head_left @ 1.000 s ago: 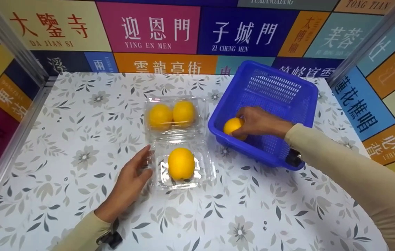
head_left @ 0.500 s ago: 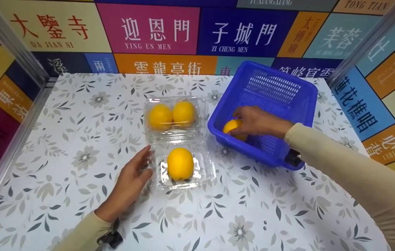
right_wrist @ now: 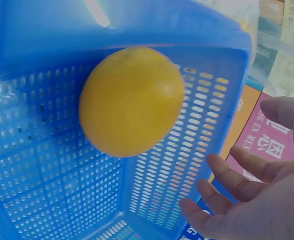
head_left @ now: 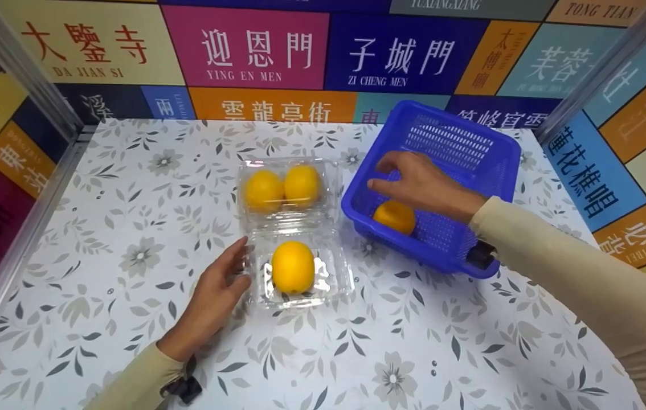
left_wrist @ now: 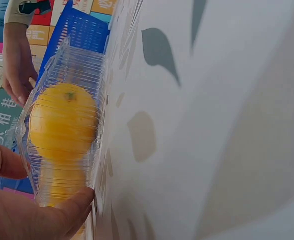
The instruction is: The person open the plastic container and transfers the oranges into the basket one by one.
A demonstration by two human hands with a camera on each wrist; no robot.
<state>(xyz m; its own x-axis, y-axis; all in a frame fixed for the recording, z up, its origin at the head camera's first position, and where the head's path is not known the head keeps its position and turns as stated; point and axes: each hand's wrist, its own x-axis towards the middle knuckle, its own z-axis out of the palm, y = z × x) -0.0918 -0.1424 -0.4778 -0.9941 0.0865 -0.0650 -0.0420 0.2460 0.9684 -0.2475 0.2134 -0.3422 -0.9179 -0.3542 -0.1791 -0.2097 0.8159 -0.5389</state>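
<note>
A clear plastic clamshell container [head_left: 334, 239] lies open on the table, two oranges [head_left: 302, 187] in its far half and one orange [head_left: 293, 267] in its near half. My left hand [head_left: 212, 299] is at the container's left edge, fingers extended and slightly bent, fingertips right at the plastic in the left wrist view. Over the blue basket [head_left: 442, 122], my right hand [head_left: 417, 181] has its fingers spread, with nothing between them. Below it another orange [right_wrist: 132, 102] sits inside the basket by the near left wall, apart from the fingers in the right wrist view.
The basket stands right of the container, near the back of the table [head_left: 146, 319], which has a floral cover. Printed panels [head_left: 243, 48] with large characters rise behind and at both sides, joined by metal posts [head_left: 591, 68].
My right hand has let go of the orange in the basket and risen away from it, fingers spreading. The orange stays in the basket. My left hand has hardly moved.
</note>
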